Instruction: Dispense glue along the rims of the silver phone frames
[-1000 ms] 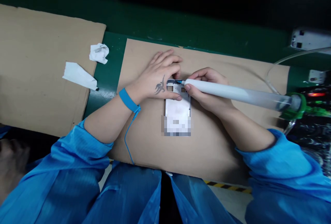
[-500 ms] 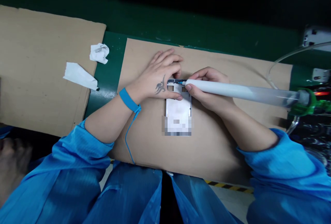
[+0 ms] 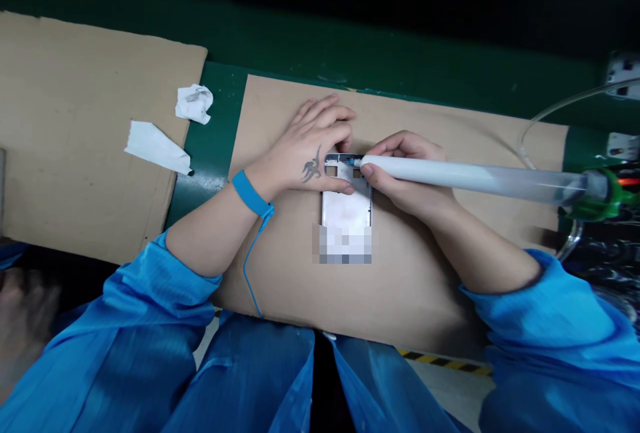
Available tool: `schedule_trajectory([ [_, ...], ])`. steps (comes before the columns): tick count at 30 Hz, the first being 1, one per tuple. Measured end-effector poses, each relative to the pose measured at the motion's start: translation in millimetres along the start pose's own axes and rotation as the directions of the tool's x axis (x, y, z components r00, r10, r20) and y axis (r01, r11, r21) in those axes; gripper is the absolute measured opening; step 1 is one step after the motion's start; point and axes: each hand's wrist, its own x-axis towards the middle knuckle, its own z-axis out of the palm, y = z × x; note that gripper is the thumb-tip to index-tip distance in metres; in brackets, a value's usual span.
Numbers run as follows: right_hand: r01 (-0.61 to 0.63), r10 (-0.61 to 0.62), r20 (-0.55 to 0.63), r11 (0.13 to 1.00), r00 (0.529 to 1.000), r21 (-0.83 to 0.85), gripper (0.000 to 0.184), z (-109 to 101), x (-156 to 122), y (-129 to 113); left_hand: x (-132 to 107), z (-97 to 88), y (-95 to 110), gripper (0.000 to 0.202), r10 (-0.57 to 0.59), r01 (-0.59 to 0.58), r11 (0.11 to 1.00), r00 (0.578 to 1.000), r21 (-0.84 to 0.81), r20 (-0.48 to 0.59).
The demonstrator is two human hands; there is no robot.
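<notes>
A flat silver phone frame (image 3: 346, 210) with a dark top edge and square cut-outs lies on the cardboard sheet (image 3: 295, 280). My left hand (image 3: 320, 143) is closed about its upper left part, thumb across the face and fingers bent beyond the top edge. A blue band circles that wrist. In my right hand (image 3: 413, 170) is a long dispensing syringe (image 3: 465, 175) filled with white material, gripped close to the nozzle like a pen. Its blue tip meets or hovers just over the frame's dark top strip; contact is too small to tell.
Two crumpled white paper pieces (image 3: 194, 103) lie to the left, by another cardboard sheet (image 3: 90, 126). A clear tube (image 3: 530, 126) curves behind the syringe's green cap (image 3: 595, 194). Dark cluttered parts sit at far right. Another person's blurred hand (image 3: 25, 326) shows at lower left.
The syringe's rear end and green cap have shifted slightly right. Both hands and the phone frame keep nearly the same positions relative to each other.
</notes>
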Motion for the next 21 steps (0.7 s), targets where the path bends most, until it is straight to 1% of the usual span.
schedule_trajectory([
  [14,0.004,-0.005,-0.021,1.000,1.000,-0.015,0.026,-1.1,0.0,4.4,0.0,-0.5,-0.8,0.066,0.003,-0.003,1.000,1.000,0.001,0.009],
  [21,-0.012,0.011,-0.024,0.999,1.000,-0.039,0.035,-2.7,-0.3,4.3,-0.1,-0.9,0.9,0.065,0.000,0.000,1.000,1.000,-0.003,0.005],
])
